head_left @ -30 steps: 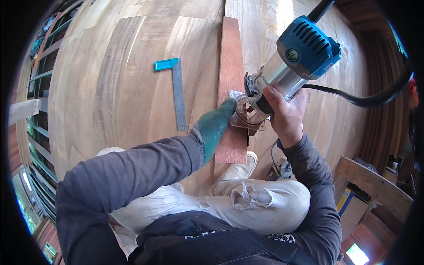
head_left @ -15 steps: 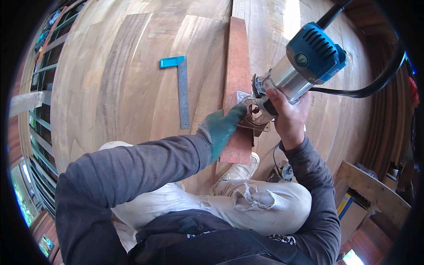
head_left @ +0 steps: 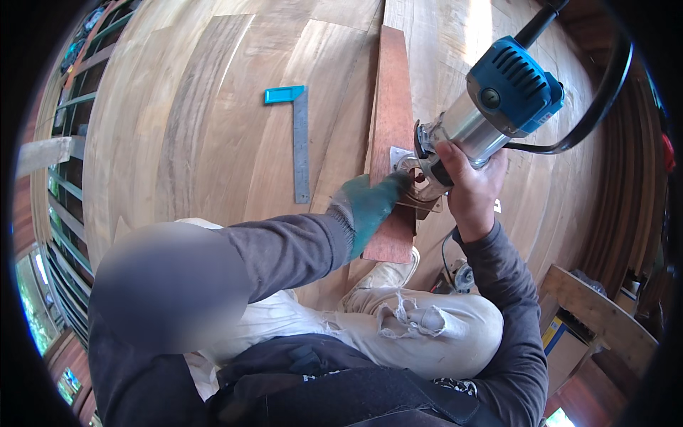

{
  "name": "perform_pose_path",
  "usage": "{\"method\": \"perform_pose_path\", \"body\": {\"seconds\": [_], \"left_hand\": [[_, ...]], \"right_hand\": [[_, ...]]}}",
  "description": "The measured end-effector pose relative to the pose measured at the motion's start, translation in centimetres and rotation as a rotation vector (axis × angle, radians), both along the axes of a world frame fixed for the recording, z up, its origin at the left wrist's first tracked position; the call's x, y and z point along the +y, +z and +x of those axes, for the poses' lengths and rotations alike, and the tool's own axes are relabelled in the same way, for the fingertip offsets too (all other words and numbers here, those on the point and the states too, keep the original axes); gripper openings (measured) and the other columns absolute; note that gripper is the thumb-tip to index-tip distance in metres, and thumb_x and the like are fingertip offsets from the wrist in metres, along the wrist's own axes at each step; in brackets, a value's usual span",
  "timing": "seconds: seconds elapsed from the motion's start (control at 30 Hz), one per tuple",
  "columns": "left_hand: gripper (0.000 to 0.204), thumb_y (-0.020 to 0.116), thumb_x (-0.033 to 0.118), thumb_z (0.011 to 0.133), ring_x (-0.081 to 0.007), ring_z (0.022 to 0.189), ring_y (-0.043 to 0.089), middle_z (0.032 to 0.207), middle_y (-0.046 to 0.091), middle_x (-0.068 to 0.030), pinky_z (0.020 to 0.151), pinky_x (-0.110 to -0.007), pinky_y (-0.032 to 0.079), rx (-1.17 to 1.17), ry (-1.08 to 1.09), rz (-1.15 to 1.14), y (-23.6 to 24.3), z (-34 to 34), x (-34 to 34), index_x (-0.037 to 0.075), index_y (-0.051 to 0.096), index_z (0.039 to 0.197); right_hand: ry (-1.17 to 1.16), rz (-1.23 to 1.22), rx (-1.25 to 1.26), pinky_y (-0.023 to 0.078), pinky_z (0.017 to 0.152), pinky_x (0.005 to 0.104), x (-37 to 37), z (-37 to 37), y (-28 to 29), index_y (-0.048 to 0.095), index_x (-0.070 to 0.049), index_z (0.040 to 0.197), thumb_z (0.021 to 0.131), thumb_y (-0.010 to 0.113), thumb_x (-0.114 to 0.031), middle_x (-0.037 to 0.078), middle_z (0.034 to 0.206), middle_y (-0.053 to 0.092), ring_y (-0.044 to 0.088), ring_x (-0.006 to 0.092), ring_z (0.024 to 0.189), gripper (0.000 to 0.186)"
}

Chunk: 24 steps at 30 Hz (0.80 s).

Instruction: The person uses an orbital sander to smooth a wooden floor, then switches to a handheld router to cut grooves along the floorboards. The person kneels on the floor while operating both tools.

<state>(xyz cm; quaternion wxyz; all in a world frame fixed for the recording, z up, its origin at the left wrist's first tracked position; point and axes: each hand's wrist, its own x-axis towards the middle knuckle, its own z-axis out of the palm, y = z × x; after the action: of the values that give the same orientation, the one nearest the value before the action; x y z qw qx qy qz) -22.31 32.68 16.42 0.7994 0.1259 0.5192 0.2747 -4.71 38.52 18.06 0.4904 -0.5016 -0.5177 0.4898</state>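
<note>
A trim router [head_left: 478, 107] with a blue motor cap, silver body and clear base is tilted over a reddish-brown board [head_left: 395, 78]. My bare right hand [head_left: 475, 186] is wrapped around the lower part of its body. In a green work glove, my left hand [head_left: 371, 203] is closed at the clear base, its fingertips partly hidden there. The base sits at the board's right edge, with a small wooden piece [head_left: 425, 211] beneath it. Left of the board, a try square [head_left: 300, 146] with a turquoise handle lies on the wooden floor [head_left: 242, 135].
A thick black cord [head_left: 605, 117] loops off to the router's right. Near my right knee lies another corded power tool [head_left: 462, 276]. Stacked dark boards [head_left: 605, 199] line the right side, with a wooden crate [head_left: 605, 306] below. Railing-like slats [head_left: 67, 185] run along the left.
My left hand's fingers have shifted slightly further in at the router's base. The right hand keeps its hold. The whole view has drifted a little, and the cord's loop has lifted.
</note>
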Motion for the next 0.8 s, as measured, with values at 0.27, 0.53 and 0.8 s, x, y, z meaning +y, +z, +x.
{"method": "perform_pose_path", "body": {"seconds": [0.27,0.53,0.8], "left_hand": [[0.047,0.058,0.045,0.109,-0.0207,0.088,0.073,0.106,0.073,-0.0103,0.079,-0.037,0.062,0.152,-0.053,-0.023,-2.1,0.6,0.2,0.001,0.066,0.126],[0.046,0.057,0.044,0.110,-0.0212,0.087,0.074,0.103,0.073,-0.0119,0.078,-0.035,0.063,0.086,-0.052,-0.042,-1.7,0.5,0.0,0.001,0.066,0.122],[0.057,0.059,0.053,0.106,-0.0176,0.082,0.067,0.098,0.073,-0.0108,0.075,-0.035,0.055,0.130,0.001,0.004,-0.9,0.8,0.0,-0.002,0.069,0.119]], "right_hand": [[-0.026,0.002,-0.011,0.059,0.082,0.0332,-0.1,0.1,0.1,0.055,0.000,0.124,0.080,0.089,-0.022,0.010,0.108,0.070,0.071,0.0178,0.091,0.060],[-0.016,0.040,-0.016,0.059,0.084,0.0329,0.1,0.3,-0.1,0.055,0.000,0.124,0.080,0.091,-0.023,0.010,0.108,0.070,0.071,0.0172,0.094,0.061],[-0.033,0.046,0.000,0.059,0.084,0.0328,0.4,0.4,-0.5,0.054,0.001,0.125,0.080,0.090,-0.019,0.010,0.109,0.070,0.071,0.0168,0.094,0.061]]}}
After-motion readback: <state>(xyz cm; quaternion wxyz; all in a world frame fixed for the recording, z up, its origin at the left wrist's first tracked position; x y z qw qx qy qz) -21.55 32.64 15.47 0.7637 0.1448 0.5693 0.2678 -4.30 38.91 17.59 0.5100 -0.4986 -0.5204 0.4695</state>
